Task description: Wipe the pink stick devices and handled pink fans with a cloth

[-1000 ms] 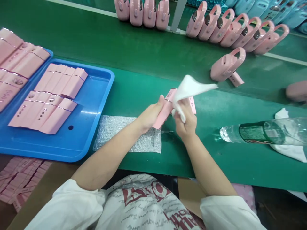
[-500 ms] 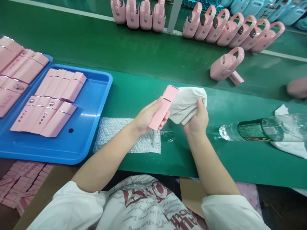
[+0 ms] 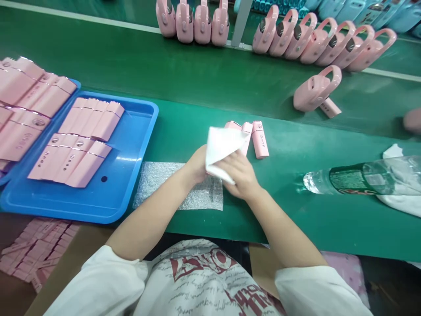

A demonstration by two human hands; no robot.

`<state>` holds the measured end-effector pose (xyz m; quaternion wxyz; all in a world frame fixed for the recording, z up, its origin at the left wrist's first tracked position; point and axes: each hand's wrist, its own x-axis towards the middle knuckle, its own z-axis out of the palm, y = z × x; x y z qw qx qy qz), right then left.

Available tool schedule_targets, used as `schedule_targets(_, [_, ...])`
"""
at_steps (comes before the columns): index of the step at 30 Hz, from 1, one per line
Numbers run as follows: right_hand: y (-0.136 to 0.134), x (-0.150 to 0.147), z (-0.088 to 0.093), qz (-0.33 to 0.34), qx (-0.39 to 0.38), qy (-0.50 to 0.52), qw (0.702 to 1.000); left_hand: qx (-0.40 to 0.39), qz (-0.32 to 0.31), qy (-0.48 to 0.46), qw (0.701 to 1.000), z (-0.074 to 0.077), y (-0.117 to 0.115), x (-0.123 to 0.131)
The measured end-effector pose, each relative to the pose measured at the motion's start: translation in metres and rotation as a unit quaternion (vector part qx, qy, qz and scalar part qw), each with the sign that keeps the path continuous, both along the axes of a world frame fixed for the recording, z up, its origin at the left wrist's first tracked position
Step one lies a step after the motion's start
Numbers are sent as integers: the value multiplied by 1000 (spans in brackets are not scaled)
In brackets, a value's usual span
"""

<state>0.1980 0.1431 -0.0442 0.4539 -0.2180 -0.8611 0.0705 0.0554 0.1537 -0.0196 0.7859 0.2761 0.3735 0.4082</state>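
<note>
My right hand [image 3: 241, 175] is closed on a folded white cloth [image 3: 220, 147] and presses it over what my left hand holds. My left hand [image 3: 197, 166] is closed behind the cloth. Its grip is mostly hidden, around the pink rectangular case seen in it half a second ago. Just beyond the hands lie several pink cases on the green table, one [image 3: 261, 139] showing a round emblem and small buttons. Under my left forearm a sheet of bubble wrap [image 3: 177, 184] lies flat.
On the left, a blue tray [image 3: 108, 215] carries rows of pink cases [image 3: 88, 160], beside another stack. A clear plastic bottle [image 3: 358, 177] lies at the right on white cloth. Pink handled devices [image 3: 317, 90] stand along the back.
The cloth has swung left in my right hand and come over the pink case in my left hand. Pink cases behind the hands are now uncovered. The view has shifted slightly.
</note>
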Motion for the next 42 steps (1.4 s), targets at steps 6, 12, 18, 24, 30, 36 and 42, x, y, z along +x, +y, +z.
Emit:
schedule_targets(6, [-1, 4, 4, -32, -40, 32, 998, -31, -12, 34, 999, 3, 0, 1])
schedule_targets(12, [1, -2, -2, -88, -253, 234, 935, -19, -8, -11, 1000, 12, 5, -5])
schedule_targets(18, [8, 3, -1, -171, -379, 352, 838, -11, 3, -35, 999, 12, 5, -5])
schedule_targets(24, [-5, -3, 9, -168, -313, 294, 887, -29, -5, -39, 999, 15, 4, -5])
schedule_targets(30, [-8, -2, 7, -171, -323, 282, 887, -9, -6, -1, 1000, 17, 3, -3])
schedule_targets(36, [-7, -2, 9, -135, -187, 194, 954, 38, 30, 45, 998, 8, -1, 1])
schedule_targets(42, [-14, -17, 0, -23, -54, -26, 998, 51, 109, 82, 989, -8, 2, 2])
